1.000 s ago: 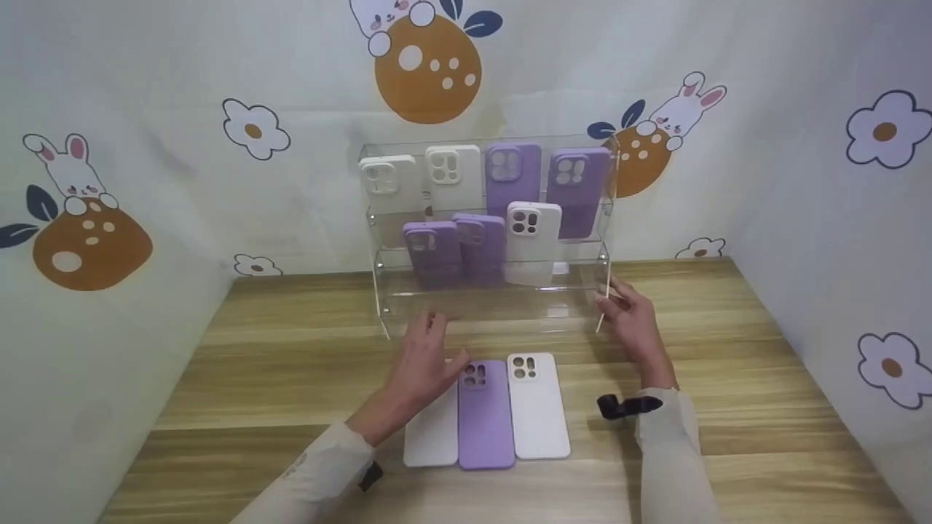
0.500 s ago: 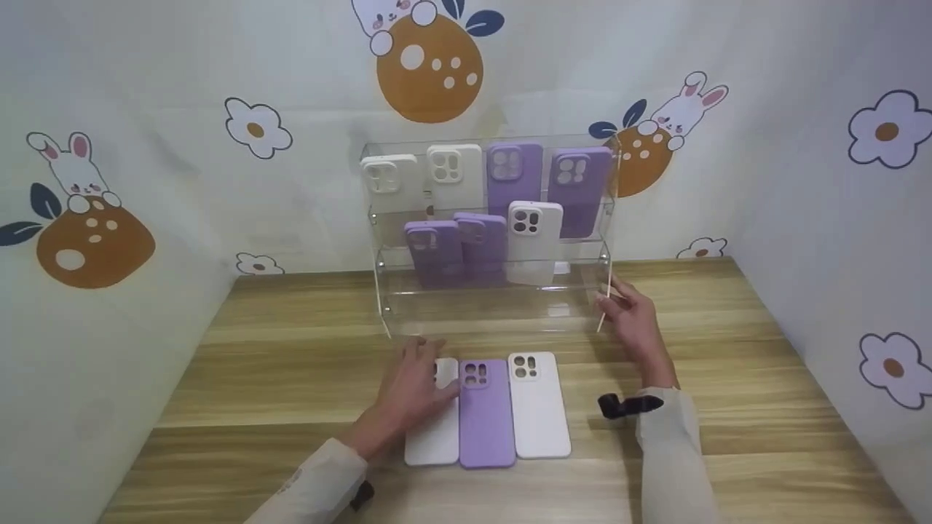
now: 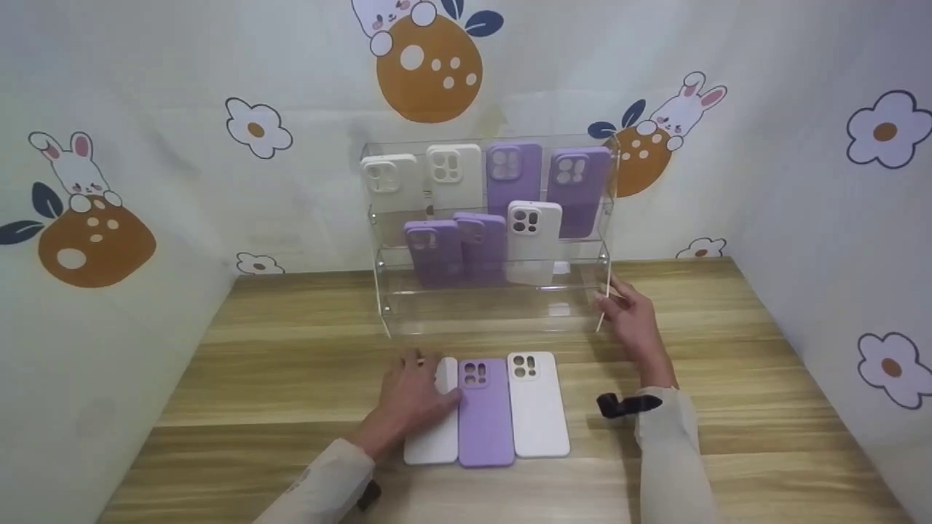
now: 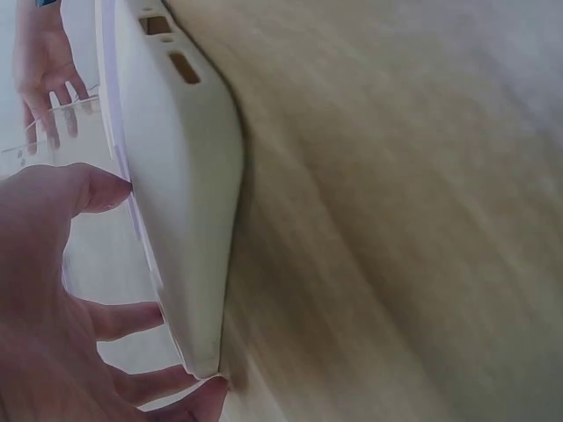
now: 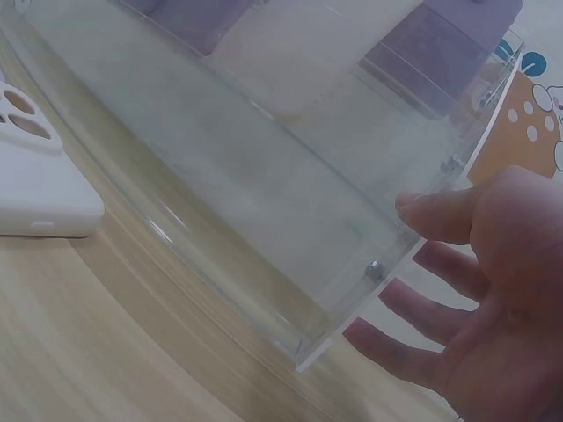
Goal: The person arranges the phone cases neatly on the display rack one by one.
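Note:
My left hand (image 3: pixel 411 397) spans the leftmost of three phone cases lying side by side on the table, a white phone case (image 3: pixel 431 442). In the left wrist view, the thumb meets the far edge of that white case (image 4: pixel 176 167) and the fingertips the near edge. A purple phone case (image 3: pixel 486 426) lies beside it, then another white phone case (image 3: pixel 540 418). My right hand (image 3: pixel 632 324) holds the right side panel of a clear acrylic stepped stand (image 3: pixel 466 292); in the right wrist view the thumb is on the inner side, fingers outside.
Two white cases (image 3: pixel 455 175) and two purple cases (image 3: pixel 579 193) stand on the stand's top tier. Two purple cases (image 3: pixel 433 255) and a white case (image 3: pixel 535 240) occupy a lower tier. A patterned cloth (image 3: pixel 313 189) hangs behind and beside the wooden table (image 3: pixel 255 364).
My left hand has drawn back from in front of the stand and come down onto the leftmost white case. My right hand stays at the stand's side. The cases have not visibly moved.

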`<state>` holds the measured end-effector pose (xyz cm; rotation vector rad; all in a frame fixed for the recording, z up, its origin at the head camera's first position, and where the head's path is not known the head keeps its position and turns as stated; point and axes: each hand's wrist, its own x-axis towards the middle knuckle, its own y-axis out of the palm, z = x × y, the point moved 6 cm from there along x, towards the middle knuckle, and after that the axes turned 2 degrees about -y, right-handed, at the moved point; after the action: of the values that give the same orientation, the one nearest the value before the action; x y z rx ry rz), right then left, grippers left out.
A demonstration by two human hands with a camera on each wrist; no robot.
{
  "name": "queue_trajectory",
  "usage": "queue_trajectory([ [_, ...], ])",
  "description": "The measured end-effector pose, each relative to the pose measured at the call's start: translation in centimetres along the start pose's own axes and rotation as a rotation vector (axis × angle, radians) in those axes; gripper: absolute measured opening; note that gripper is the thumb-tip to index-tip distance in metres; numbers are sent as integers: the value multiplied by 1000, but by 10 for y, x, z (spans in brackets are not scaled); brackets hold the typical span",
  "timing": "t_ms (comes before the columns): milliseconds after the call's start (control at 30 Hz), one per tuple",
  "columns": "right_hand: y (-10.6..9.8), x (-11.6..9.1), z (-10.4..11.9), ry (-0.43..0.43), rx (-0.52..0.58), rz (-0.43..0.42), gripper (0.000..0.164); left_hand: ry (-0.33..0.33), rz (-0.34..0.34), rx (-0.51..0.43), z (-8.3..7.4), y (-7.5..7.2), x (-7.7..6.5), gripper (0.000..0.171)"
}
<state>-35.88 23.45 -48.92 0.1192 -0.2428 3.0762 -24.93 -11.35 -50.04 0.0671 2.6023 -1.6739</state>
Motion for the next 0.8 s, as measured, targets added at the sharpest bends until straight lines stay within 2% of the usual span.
queue_trajectory([
  [267, -1, 1, -2, -7, -22, -8, 55, -14, -1, 62, -1, -2, -3, 77],
  [433, -2, 1, -1, -20, -13, -14, 55, -34, 27, 102, -3, -4, -4, 79],
  [633, -1, 0, 0, -17, -3, -19, 54, -49, 38, 102, -5, -4, -3, 80],
  [800, -1, 0, 0, -22, -2, -17, 54, -65, 17, 93, -4, -4, -2, 77],
])
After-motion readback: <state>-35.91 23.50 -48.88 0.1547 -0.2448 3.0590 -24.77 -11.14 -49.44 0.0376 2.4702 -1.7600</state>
